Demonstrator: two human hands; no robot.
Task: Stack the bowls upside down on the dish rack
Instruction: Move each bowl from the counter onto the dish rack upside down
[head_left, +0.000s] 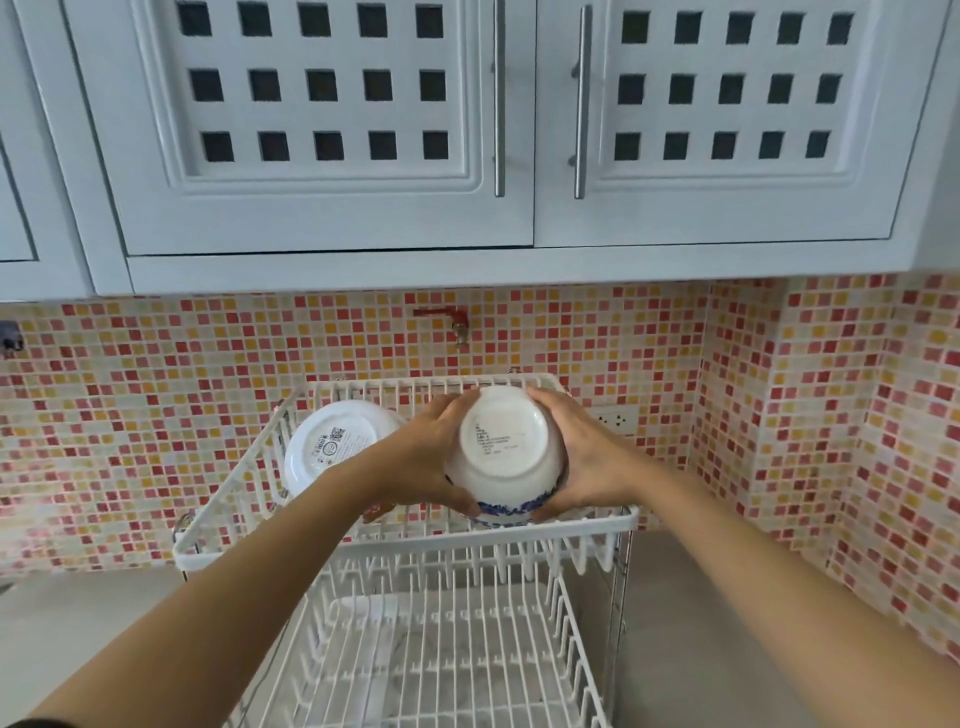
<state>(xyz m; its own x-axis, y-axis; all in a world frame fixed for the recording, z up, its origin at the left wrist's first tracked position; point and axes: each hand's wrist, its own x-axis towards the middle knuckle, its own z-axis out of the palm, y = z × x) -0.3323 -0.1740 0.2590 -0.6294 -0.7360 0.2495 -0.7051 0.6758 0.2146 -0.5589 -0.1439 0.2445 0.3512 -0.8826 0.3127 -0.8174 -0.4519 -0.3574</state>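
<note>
A white bowl with a blue pattern near its rim (503, 457) is upside down over the right half of the upper tier of a white wire dish rack (218, 514). My left hand (423, 462) grips its left side and my right hand (582, 457) grips its right side. I cannot tell whether the bowl rests on the rack wires. Another white bowl (324, 447) with a printed label on its base lies upside down, tilted, on the left of the same tier, partly hidden by my left forearm.
The rack's lower tier (426, 654) shows bare wires below. A mosaic-tiled wall (130, 415) with a red tap (452, 319) and a white socket (618, 420) stands behind. White cabinets (332, 130) hang overhead. The grey counter (691, 623) extends to the right.
</note>
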